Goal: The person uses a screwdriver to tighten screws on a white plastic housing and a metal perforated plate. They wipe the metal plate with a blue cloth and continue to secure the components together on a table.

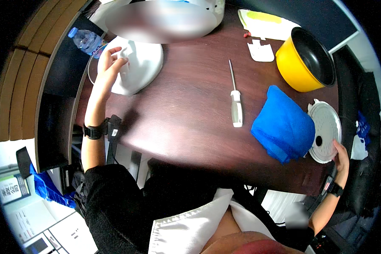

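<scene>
My left hand (108,70) rests over a white round plastic cover (146,63) at the left of the table. Its fingers are apart at a raised part of the cover. At the right edge of the table, my right hand (342,157) grips the rim of a round grey inner lid (326,127) with a dark hole. A folded blue cloth (283,127) lies beside that lid, slightly overlapping its left side. Left of the cloth lies a screwdriver (237,110) with a grey-white handle, its shaft pointing away from me.
A yellow pot (298,67) with a black inside lies tilted at the far right. Near it are a small white plate-like part (261,51) and a white-and-yellow piece (266,23). A water bottle (86,41) stands far left. A large white object (218,12), mostly blurred, sits at the back.
</scene>
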Action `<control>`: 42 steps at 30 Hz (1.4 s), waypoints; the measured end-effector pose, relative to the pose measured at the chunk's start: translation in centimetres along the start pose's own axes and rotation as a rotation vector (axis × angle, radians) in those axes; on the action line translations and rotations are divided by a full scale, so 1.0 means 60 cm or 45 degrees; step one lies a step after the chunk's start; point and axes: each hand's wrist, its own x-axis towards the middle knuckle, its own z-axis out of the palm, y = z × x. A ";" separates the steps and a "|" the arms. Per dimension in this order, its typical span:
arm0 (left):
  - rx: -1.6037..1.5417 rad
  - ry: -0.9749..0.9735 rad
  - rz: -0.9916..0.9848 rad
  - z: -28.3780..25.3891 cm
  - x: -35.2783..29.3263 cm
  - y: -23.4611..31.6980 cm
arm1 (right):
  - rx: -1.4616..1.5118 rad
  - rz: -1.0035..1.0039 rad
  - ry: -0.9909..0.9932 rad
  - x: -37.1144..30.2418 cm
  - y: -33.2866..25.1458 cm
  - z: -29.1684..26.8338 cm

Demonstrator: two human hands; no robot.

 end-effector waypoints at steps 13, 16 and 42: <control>0.018 -0.124 0.559 0.083 -0.071 0.089 | 0.572 -0.842 0.566 -0.269 -0.094 0.095; -0.211 -0.495 0.368 0.116 -0.085 0.107 | 0.530 -0.989 0.604 -0.322 -0.144 0.129; -1.257 -0.623 -0.373 0.147 -0.018 0.020 | -1.153 -1.435 0.379 -0.233 -0.227 0.530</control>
